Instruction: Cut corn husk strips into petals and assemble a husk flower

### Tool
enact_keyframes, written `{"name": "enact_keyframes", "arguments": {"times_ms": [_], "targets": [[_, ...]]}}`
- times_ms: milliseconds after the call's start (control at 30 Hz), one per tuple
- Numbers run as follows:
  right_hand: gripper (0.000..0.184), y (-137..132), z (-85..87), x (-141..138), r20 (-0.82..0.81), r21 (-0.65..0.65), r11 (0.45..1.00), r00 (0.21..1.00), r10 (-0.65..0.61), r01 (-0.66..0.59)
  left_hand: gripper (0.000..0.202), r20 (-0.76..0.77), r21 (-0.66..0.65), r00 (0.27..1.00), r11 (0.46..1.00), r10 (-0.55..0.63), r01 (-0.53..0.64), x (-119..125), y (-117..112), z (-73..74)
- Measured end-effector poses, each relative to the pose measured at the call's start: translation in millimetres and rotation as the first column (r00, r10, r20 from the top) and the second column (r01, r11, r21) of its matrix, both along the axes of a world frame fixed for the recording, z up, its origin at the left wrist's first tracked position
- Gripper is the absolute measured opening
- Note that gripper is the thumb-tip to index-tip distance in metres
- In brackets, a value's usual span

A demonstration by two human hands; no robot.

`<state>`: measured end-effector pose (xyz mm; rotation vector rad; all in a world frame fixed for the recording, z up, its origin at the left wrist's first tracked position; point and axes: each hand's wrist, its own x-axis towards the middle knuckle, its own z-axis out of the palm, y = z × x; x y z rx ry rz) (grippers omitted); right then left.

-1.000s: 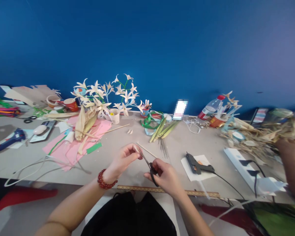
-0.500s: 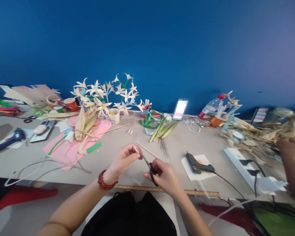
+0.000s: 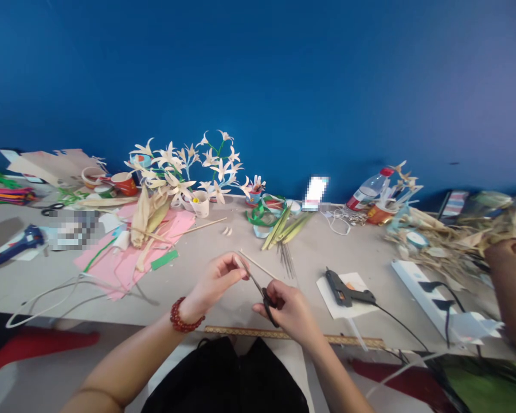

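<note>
My right hand (image 3: pixel 293 307) grips the scissors (image 3: pixel 257 282) by their handles above the table (image 3: pixel 249 226), long axis slanting forward and left, blades toward my left hand (image 3: pixel 221 279); whether that one pinches anything, I cannot tell.

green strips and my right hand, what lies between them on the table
In the head view, a few thin grey rods lie between the green strips and your right hand.
</note>
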<state>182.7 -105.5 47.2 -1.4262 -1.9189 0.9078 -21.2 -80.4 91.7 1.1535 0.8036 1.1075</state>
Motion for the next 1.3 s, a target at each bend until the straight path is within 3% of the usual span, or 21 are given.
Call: {"name": "enact_keyframes", "arguments": {"times_ms": [367,1300], "targets": [[0.044,-1,13.6,-1,0.109,0.061,0.998,0.994,-0.014,0.008,0.012,-0.097,0.063,0.995,0.997,-0.028,0.034,-2,-1,3.1],[0.046,-1,12.8,0,0.140,0.070,0.998,0.990,-0.004,-0.006,0.008,-0.234,0.135,0.971,0.987,-0.048,0.081,-6,0,2.6]]}}
